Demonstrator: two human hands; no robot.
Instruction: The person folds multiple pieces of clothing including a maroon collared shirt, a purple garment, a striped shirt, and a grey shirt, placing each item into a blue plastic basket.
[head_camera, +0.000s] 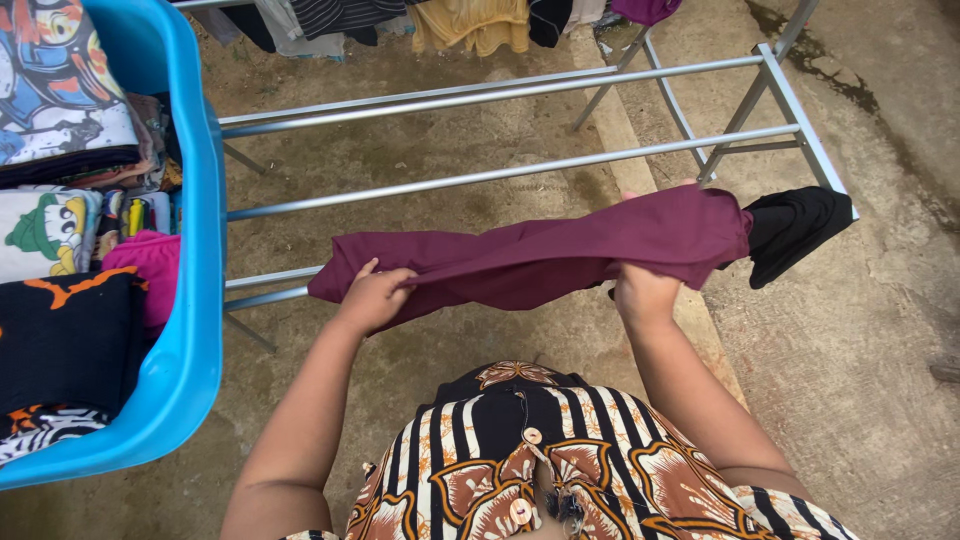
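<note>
The left hand (375, 297) is closed on the near-left end of a maroon garment (540, 255), fingers curled over the folded edge. The right hand (645, 290) grips the same cloth from underneath, further along toward its other end, fingers mostly hidden by the fabric. Between the two hands the garment is stretched out as a long band, its long axis running nearly parallel to the rails of the metal drying rack (520, 172) — lying just over the rack's nearest rail, on the person's side. A black garment (795, 228) hangs at the rack's far-right corner, touching the maroon one's right end. To the left of the rack sits a blue laundry basket (190, 300) packed with folded clothes — the left hand is the nearer of the two to it. More clothes hang beyond the rack's far side, over bare concrete ground (850, 380).
</note>
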